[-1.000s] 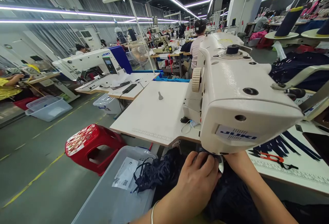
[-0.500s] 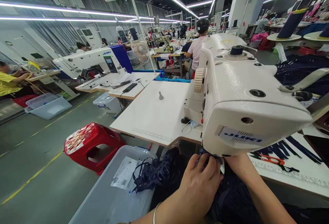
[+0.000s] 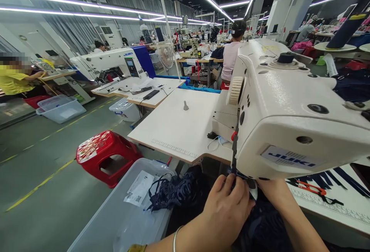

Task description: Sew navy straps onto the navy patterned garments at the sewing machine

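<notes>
A white JUKI sewing machine stands on the white table right in front of me. Under its head, my left hand rests on dark navy fabric, fingers curled and pinching the cloth near the needle area. My right hand reaches under the machine head from the right; its fingers are hidden behind the machine. A silver bangle sits on my left wrist. More navy fabric and straps hang over the table's front edge.
A clear plastic bin with a paper label stands at lower left, a red stool beyond it. Orange snips and navy strips lie on the table at right. Other workers and machines fill the hall behind.
The view has shifted slightly left and closer to the machine. My left hand has crept a little forward on the fabric; both hands stay under the machine head.
</notes>
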`<state>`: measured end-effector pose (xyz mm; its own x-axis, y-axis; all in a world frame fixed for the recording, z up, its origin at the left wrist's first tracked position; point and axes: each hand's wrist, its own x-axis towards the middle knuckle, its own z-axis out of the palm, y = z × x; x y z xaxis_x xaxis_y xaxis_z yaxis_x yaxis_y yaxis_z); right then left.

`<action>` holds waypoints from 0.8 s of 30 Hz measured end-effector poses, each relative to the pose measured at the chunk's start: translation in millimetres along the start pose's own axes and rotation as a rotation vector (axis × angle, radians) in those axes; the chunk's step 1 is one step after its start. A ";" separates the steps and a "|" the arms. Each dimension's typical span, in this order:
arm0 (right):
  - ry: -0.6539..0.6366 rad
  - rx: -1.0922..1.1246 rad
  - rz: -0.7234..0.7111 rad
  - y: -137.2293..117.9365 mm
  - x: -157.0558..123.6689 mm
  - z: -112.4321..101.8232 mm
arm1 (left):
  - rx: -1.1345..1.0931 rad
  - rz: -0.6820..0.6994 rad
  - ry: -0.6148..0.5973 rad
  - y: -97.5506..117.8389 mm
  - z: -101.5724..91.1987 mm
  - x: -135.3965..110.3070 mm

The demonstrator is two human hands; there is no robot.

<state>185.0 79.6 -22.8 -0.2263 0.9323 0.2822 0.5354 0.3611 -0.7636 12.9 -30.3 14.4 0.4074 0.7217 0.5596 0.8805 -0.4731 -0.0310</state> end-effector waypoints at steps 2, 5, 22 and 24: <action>0.005 -0.017 0.014 1.7 0.6 -0.5 | -0.014 -0.003 0.017 -0.6 0.7 -0.7; 0.008 -0.024 0.023 1.6 1.0 1.2 | -0.035 -0.021 0.029 -2.1 1.1 -1.6; 0.021 0.106 0.093 -3.3 -7.3 8.0 | -0.049 0.035 -0.022 -3.0 1.4 -7.9; 0.021 0.122 0.091 -3.6 -5.8 8.0 | -0.041 0.035 -0.023 -2.5 1.8 -8.2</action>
<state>177.9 72.7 -26.3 -0.1640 0.9617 0.2195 0.4497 0.2710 -0.8511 7.8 -34.1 8.4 0.4438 0.7153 0.5398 0.8550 -0.5183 -0.0161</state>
